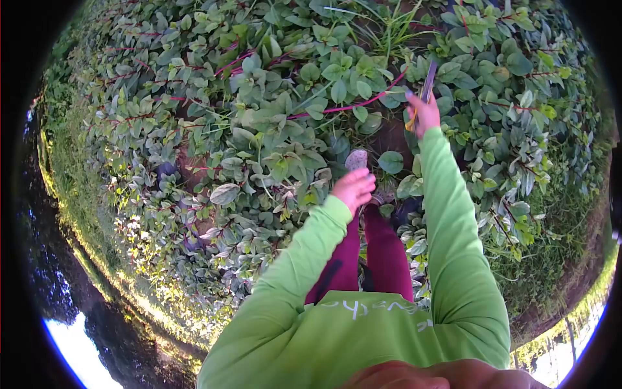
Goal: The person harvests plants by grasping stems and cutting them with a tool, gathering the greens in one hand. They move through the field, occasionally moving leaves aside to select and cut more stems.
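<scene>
My right hand point(426, 117) is closed around what look like scissors point(429, 81), their dark narrow blades pointing away from me. A bit of yellow handle shows beside the fingers. To the left of the blades, a long red-purple stem point(350, 109) slants through the green leaves. My left hand point(353, 189) hovers in front of my legs, fingers loosely curled and slightly apart, with nothing visible in them. Just past its fingertips is the toe of a speckled shoe point(357, 159). A broad green leaf point(391, 162) lies between my two hands.
Dense leafy plants point(272, 129) with reddish stems surround me on all sides. Brown soil point(391, 136) shows in gaps among them. Tall thin grass point(389, 32) grows ahead. Trees point(116, 330) stand at the lower left edge, and a grassy strip point(570, 259) runs along the right.
</scene>
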